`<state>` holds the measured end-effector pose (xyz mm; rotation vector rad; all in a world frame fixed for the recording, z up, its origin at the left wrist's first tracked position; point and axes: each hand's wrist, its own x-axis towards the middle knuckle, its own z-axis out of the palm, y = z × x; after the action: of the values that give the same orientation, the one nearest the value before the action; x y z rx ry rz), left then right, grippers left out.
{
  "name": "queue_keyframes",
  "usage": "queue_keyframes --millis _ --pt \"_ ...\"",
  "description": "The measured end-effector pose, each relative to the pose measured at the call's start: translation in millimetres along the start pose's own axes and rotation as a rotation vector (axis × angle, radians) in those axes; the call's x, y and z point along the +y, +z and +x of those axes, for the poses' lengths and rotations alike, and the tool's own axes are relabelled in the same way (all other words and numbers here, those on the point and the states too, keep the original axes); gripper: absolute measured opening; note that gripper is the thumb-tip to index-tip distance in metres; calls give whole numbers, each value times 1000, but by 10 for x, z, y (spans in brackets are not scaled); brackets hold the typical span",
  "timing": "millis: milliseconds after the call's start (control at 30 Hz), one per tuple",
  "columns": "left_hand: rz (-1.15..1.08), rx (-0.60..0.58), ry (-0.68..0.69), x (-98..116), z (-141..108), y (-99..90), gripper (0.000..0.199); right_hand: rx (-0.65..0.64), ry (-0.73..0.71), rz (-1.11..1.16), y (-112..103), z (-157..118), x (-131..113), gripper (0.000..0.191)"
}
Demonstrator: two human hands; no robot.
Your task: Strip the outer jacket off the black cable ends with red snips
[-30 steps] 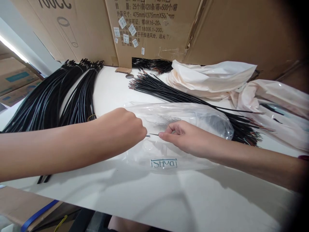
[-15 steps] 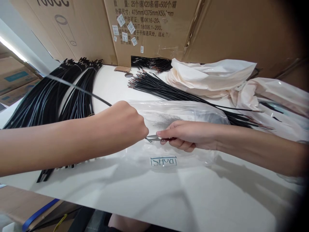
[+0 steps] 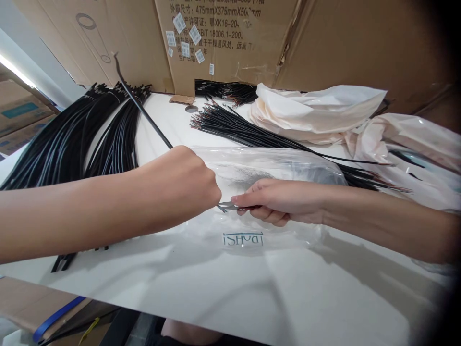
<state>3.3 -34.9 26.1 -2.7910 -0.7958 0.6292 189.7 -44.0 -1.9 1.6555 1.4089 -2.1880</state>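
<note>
A single black cable [image 3: 146, 113] runs through my left hand [image 3: 192, 178], which is closed around it in a fist. Its long tail sticks up toward the boxes, and thin wire ends poke out at the thumb side. My right hand [image 3: 268, 199] grips a small pair of scissors [image 3: 248, 207] with reddish handles. The blades meet the wire ends just right of my left fist; whether they are fully closed on them I cannot tell. Beneath both hands lies a clear plastic bag [image 3: 302, 166] with blue-green lettering and a dark heap of fine scraps on it.
Bundles of black cables [image 3: 61, 139] lie at the left. Another cable bundle [image 3: 248, 129] with stripped ends stretches behind the bag. Cardboard boxes [image 3: 223, 62] wall off the back. Pale plastic wrapping [image 3: 313, 113] sits at the right rear of the white table [image 3: 187, 283].
The cable's free tail has swung from pointing left to standing more upright. Both hands stay nearly where they were, with the scissors still at the wire ends.
</note>
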Motion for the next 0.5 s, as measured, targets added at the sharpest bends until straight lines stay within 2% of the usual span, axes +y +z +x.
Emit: queue_keyframes --millis 133,267,433,500 --pt "98 -104 6 7 -12 -53 31 15 -8 15 40 13 6 32" --pt "158 -70 30 2 -47 -69 39 18 -35 34 51 18 48 28" --pt "185 -54 43 -11 -36 -47 41 -31 -112 20 47 28 109 37" --pt "162 -55 47 -10 -28 -30 41 -13 -130 7 40 31 101 37"
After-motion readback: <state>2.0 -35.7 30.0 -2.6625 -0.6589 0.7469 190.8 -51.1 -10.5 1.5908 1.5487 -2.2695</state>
